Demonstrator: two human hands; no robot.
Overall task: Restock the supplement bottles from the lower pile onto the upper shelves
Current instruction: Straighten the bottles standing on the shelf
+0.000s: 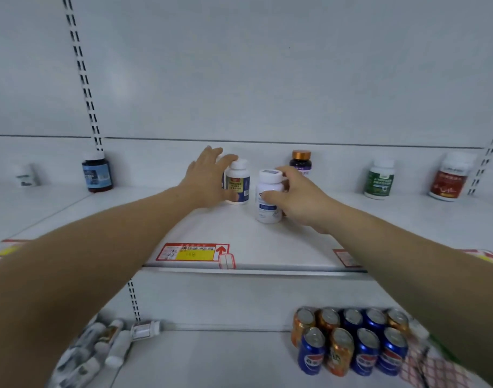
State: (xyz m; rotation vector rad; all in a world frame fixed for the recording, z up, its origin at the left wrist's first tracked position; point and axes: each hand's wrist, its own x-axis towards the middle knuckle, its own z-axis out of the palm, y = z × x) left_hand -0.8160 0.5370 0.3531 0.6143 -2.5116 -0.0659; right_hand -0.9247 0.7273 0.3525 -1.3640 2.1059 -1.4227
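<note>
White metal store shelving, two levels in view, slotted uprights at the back.

Lower shelf (225, 357), nearest: loose pile of white bottles (97, 351) lying on their sides at left, blurred, count unclear. At right, block of drink cans (351, 340) standing upright, nine tops visible: five at back, four in front, blue and orange mixed.

Upper shelf (267, 247): red-and-yellow price tag (193, 252) on its front edge.

Both bare forearms reach up and forward over that edge. Right hand (298, 197) wraps a white bottle (269, 196) standing upright mid-shelf, thumb across its front, fingers round its far side. Left hand (207, 180) just beyond, fingers spread, cupping the left side of a white-capped bottle with a blue-and-gold label (237, 182), thumb low on its front; grasping it.

Back row, upright, well apart: small white bottle (25, 176), dark blue-labelled bottle (97, 172), gold-capped dark bottle (301, 162), green bottle (379, 179), red bottle (450, 177). Seven bottles on this shelf.
</note>
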